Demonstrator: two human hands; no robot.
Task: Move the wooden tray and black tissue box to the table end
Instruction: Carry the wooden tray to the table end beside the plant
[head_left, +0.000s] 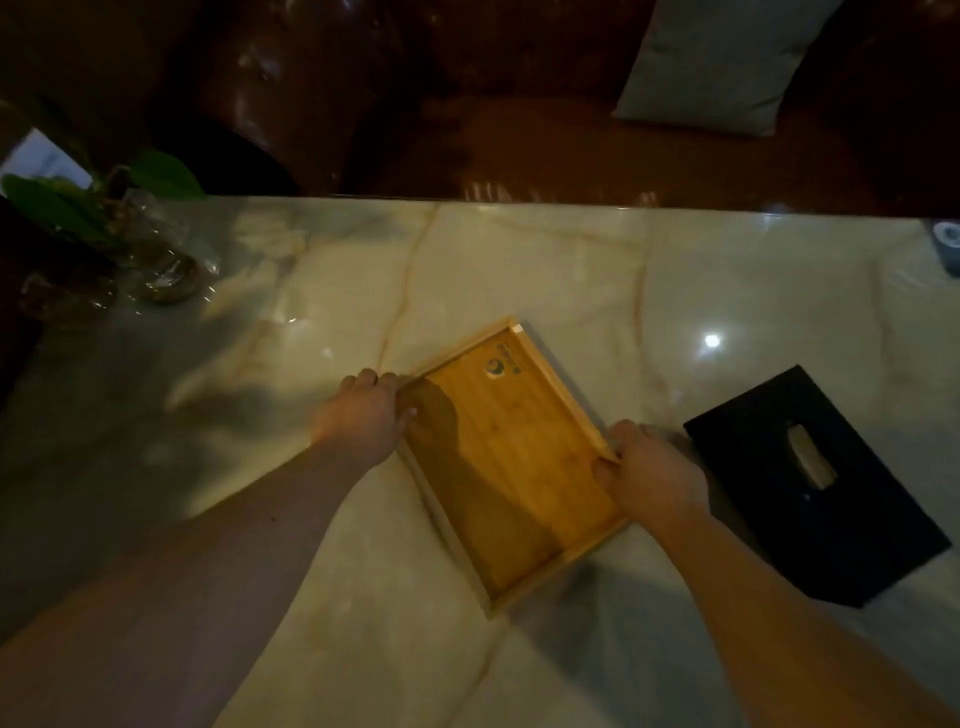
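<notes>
An empty wooden tray (506, 462) with a small round logo lies at an angle on the marble table (519, 270), near the middle. My left hand (361, 415) grips its left rim, thumb inside the rim. My right hand (649, 475) grips the right rim, thumb inside the tray. To the right of the tray a black tissue box (815, 483) lies flat with a tissue showing in its slot, close to my right hand but apart from it.
A green-leafed plant (93, 197) in clear wrapping stands at the table's far left corner. A small round object (948, 244) sits at the far right edge. Beyond the far edge are a dark glossy sofa (519, 104) and a grey cushion (722, 62).
</notes>
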